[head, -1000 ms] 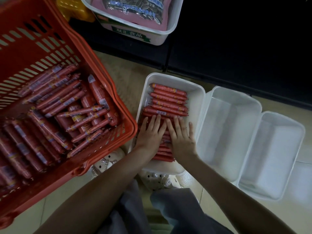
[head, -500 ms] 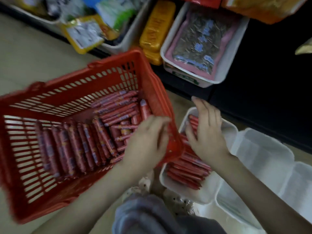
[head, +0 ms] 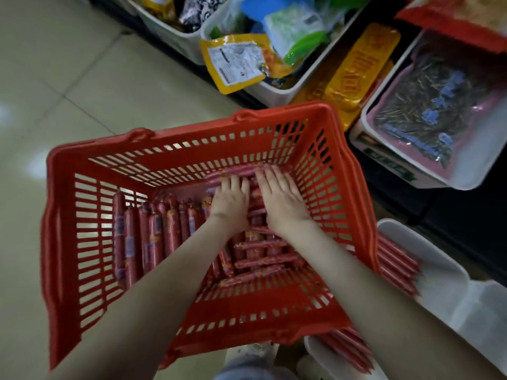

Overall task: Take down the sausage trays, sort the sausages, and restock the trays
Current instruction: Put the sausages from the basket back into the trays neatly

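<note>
**Head view, looking down into the red basket [head: 192, 129] that fills the centre.** We see both hands reaching to its far end, toward 1 o'clock.

- **Left hand:** The left hand [head: 229, 204] lies on a bundle of thin sausages [head: 260, 260]. Its fingers are pressed together and the tips bend downward; we cannot tell whether they grip any.
- **Right hand:** The right hand [head: 282, 201], just beside it, lays its fingers nearly straight and slightly spread, flat over the same bundle.
- **Basket contents:** Thick sausages [head: 148, 237] lie side by side on the basket floor at 9 o'clock. The thin ones lie crosswise and less orderly at 3 o'clock.
- **Trays:** At 4 o'clock a white tray [head: 441, 283], partly hidden by the basket, carries a neat layer of thin sausages. A second white tray [head: 487, 311], close against it, appears empty.
- **Shelf:** Shelf bins [head: 277, 91] of packaged snacks run from 12 to 2 o'clock.

We judge the task near its midpoint. The trays are down and one is part-filled. Many sausages remain to sort, and the trays in view are not yet reshelved.
</note>
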A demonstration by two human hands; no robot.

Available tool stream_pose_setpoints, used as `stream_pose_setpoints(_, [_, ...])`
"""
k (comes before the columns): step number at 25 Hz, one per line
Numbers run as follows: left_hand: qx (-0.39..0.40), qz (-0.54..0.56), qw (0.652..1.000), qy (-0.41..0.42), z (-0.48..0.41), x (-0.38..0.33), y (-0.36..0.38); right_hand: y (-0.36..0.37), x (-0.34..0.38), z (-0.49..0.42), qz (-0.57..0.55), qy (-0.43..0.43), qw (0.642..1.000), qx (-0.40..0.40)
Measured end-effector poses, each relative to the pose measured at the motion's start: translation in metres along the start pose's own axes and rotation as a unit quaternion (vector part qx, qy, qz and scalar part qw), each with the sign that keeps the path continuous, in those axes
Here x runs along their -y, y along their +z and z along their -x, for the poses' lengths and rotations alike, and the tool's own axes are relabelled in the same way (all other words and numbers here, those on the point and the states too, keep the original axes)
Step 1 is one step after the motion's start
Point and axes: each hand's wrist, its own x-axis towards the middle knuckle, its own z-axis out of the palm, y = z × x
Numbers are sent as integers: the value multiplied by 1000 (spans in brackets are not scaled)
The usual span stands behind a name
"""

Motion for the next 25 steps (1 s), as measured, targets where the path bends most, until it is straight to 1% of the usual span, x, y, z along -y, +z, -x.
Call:
stream_pose_setpoints(2, [4,7,1000,12,1,-6,5,9,4,-11,21,-9,999,30])
stream_pose_setpoints(4, [-1,8,1000,21,1,-7,9,16,8,-17,35,0,998,51])
stream_pose_setpoints(8, [-6,21,999,31,0,-3,12,28,13,-15,79,15,997,19])
stream_pose_setpoints(10, [-19,40,999,22,-1,-2,16,29,13,-16,73,17,997,9])
stream_pose_setpoints(14, [-28,33,999,-5,3,-6,17,27,8,-20,34,14,999,19])
stream_pose_setpoints(16, [-36,41,998,3,4,-9,14,29,6,-20,47,12,999,9])
stream_pose_setpoints(20, [-77,51,995,22,13,-4,8,26,7,-18,64,9,998,-12])
stream_pose_setpoints(22, [-113,53,992,9,27,2,-1,13,12,-13,66,3,997,-43])
stream_pose_setpoints(25, [-215,78,973,-6,53,7,-26,-24,20,6,87,-27,981,-169])
